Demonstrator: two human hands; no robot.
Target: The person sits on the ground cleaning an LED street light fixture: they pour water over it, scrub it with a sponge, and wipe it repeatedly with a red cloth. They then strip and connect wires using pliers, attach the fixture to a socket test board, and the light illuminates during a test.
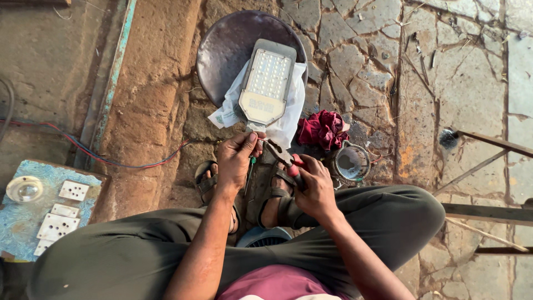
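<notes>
Left hand [237,158]: pinched shut on the lead below an LED street lamp [266,83]. Right hand [315,189]: closed around red-handled pliers [284,158], jaws at that lead. Lamp housing unopened.

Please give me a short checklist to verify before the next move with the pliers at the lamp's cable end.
1. Right hand grips the pliers by the red handles: ok.
2. Left hand pinches the cable end below the LED lamp: ok.
3. Lamp rests flat on white bag, atop round stool: ok.
4. Pliers' jaws meet the cable: cannot tell.
5. Lamp disconnected from switchboard: cannot tell.
</notes>
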